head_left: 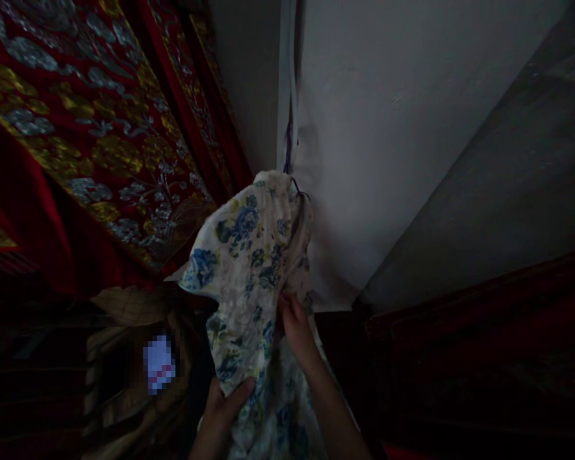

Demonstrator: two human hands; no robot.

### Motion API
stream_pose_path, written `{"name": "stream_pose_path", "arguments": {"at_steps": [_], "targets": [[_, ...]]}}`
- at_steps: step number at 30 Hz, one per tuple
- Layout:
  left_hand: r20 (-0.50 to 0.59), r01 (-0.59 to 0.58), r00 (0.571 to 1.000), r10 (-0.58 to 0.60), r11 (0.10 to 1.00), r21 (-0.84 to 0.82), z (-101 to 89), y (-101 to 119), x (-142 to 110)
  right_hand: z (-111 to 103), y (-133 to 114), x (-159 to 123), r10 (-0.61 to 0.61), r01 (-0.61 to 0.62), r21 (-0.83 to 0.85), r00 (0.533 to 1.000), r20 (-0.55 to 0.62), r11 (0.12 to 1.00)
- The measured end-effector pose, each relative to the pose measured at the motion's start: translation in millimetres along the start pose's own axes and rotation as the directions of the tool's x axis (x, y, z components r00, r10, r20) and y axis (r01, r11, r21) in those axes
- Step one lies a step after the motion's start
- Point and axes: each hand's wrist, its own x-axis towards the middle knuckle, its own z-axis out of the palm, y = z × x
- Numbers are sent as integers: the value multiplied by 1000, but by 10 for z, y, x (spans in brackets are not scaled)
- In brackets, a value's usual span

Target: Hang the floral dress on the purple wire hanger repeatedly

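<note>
A white short-sleeved shirt with blue and green flowers hangs in front of me from a dark hanger hook. Near its lower left edge, my left hand grips the cloth, thumb on the front and the other fingers behind it. Higher up, my right hand is at the front opening, its fingers closed around the edge of the fabric and partly hidden by it. Folds cover much of the shirt's inside.
Red cloth with gold and silver embroidery hangs at the left. Behind the shirt, a white strap runs down the pale wall. Low on the left is a blurred bright patch; dark red furnishings stand at the right.
</note>
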Motion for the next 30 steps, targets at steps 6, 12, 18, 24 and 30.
{"name": "stream_pose_path", "arguments": {"at_steps": [6, 12, 18, 24, 30], "targets": [[139, -40, 990, 39, 999, 10, 27, 116, -53, -18, 53, -76, 67, -70, 80, 997, 47, 994], [58, -66, 996, 62, 995, 71, -16, 266, 12, -175, 55, 12, 98, -101, 77, 994, 39, 992], [112, -52, 993, 37, 989, 136, -171, 338, 78, -114, -3, 158, 12, -3, -50, 985, 174, 999], [196, -33, 981, 2, 988, 154, -262, 366, 94, -16, -55, 142, -19, 29, -39, 972, 234, 999], [271, -35, 962, -27, 975, 221, -294, 406, 127, 10, -74, 141, 26, -19, -27, 955, 295, 999]]}}
